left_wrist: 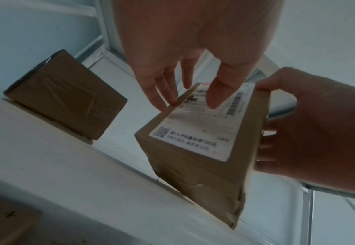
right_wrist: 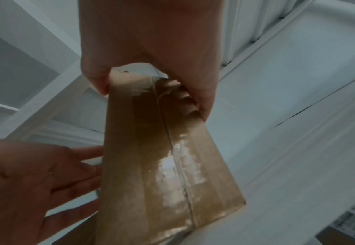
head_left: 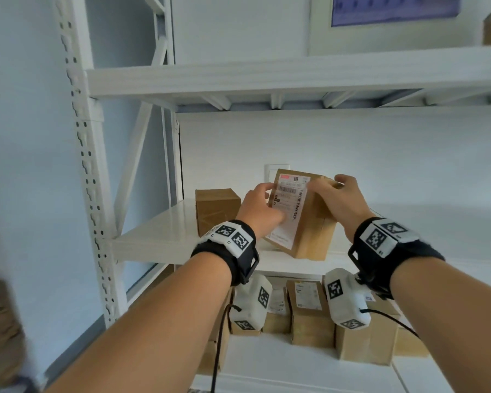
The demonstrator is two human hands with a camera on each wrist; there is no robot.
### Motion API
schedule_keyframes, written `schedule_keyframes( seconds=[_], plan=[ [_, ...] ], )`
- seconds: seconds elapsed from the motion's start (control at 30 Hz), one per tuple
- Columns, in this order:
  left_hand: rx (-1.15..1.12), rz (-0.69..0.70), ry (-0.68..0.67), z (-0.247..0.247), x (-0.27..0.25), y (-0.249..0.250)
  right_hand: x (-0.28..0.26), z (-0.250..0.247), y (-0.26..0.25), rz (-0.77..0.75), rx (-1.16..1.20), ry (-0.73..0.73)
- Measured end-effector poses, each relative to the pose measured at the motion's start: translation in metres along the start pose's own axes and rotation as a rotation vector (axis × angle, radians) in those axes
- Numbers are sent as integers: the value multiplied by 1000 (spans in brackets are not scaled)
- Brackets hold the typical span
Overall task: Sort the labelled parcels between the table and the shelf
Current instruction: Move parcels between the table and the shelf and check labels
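A brown taped parcel (head_left: 309,228) with a white shipping label stands tilted on the middle shelf board (head_left: 159,234), its lower edge on the board near the front. My right hand (head_left: 332,191) grips its upper right end, thumb on one side and fingers on the other, as the right wrist view shows on the parcel (right_wrist: 162,165) under the right hand (right_wrist: 153,99). My left hand (head_left: 267,205) lies with straight fingers on the label face. In the left wrist view the left hand (left_wrist: 189,92) touches the label of the parcel (left_wrist: 197,165).
A second brown box (head_left: 216,208) without a visible label sits to the left on the same board. Several labelled parcels (head_left: 309,310) stand on the level below. An upper shelf board (head_left: 267,78) hangs overhead. The perforated white upright (head_left: 88,165) bounds the left side.
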State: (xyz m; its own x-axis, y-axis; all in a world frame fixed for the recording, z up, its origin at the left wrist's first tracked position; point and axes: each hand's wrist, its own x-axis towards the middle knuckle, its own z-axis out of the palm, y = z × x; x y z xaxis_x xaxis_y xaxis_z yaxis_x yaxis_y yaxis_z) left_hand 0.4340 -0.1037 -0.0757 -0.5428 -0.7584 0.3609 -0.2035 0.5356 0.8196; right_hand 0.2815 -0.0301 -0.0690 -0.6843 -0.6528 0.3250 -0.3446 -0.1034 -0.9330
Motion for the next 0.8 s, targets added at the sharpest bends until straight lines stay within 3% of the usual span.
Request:
schedule_keyframes(
  seconds=[0.17,0.33,0.5,0.8],
  plan=[
    [-184,-55,-74,17,-16,-6,-25,-22,9,49,66,-80],
    [-325,-15,-144,51,-32,0,-53,-67,20,47,98,-64],
    [-435,-24,-357,99,-49,14,-79,-119,34,122,64,-200],
    [-474,-36,-475,221,-75,55,-103,-239,90,188,69,-57]
  ],
)
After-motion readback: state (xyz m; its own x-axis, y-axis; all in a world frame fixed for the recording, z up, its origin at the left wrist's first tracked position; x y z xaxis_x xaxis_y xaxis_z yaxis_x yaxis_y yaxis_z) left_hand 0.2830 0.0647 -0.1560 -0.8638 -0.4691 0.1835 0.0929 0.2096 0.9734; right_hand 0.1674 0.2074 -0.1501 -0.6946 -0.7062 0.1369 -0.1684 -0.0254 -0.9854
